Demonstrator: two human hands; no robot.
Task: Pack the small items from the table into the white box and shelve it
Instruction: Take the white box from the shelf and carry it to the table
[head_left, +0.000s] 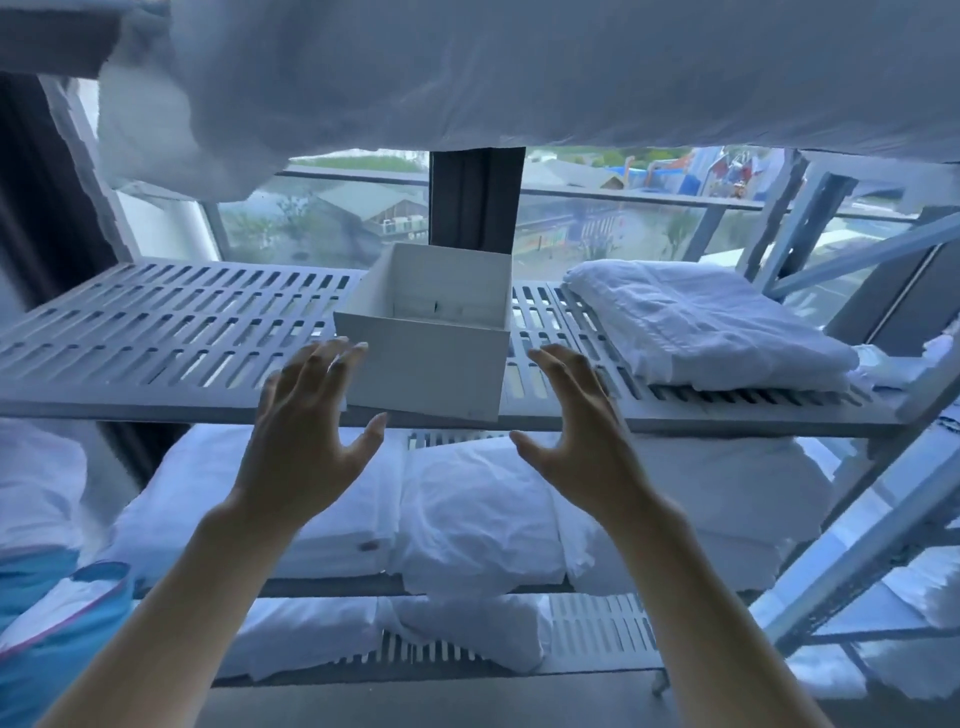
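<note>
The white box (431, 358) stands open-topped on the slotted grey shelf (156, 332), near its front edge, its near corner slightly over the edge. What lies inside the box is hard to make out. My left hand (311, 415) is spread just left of the box with straight fingers, and its fingertips reach the box's left corner; whether they touch it I cannot tell. My right hand (576, 421) is spread just right of the box, fingers apart, holding nothing.
Folded white linen (701, 322) lies on the same shelf to the right. More white bedding (467, 509) fills the shelves below, and cloth hangs from the shelf above. A window is behind. A blue and white bag (57, 639) sits at lower left.
</note>
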